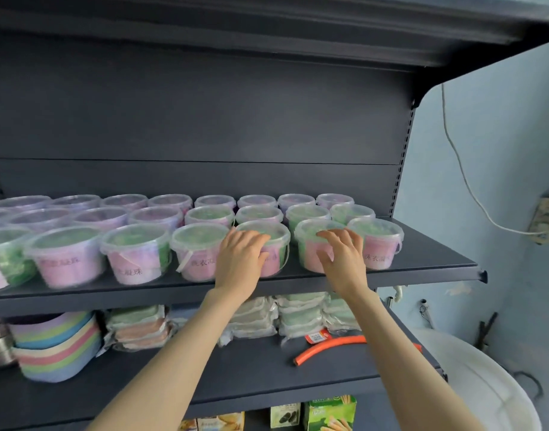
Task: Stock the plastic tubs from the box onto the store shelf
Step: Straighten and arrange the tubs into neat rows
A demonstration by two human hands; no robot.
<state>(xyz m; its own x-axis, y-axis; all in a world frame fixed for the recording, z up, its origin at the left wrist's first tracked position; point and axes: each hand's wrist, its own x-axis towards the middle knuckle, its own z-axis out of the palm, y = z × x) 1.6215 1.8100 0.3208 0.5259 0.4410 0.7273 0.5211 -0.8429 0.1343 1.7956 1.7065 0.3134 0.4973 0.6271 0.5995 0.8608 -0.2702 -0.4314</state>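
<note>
Several clear plastic tubs with pink labels and green or purple contents stand in three rows on the dark shelf [422, 265]. My left hand [240, 262] lies against the near side of a front-row tub [273, 234], fingers curled over its lid rim. My right hand [341, 259] is spread over the front of the neighbouring tub [310, 244], fingers apart and touching its lid and label. Another tub [378, 244] stands at the row's right end. The box is out of view.
The shelf below [251, 368] carries stacked pastel basins [55, 343], wrapped packs [298, 318] and an orange hose piece [326, 346]. Snack boxes [329, 412] sit lower down. A white basin [484, 384] and a wall cable [462, 169] are at the right.
</note>
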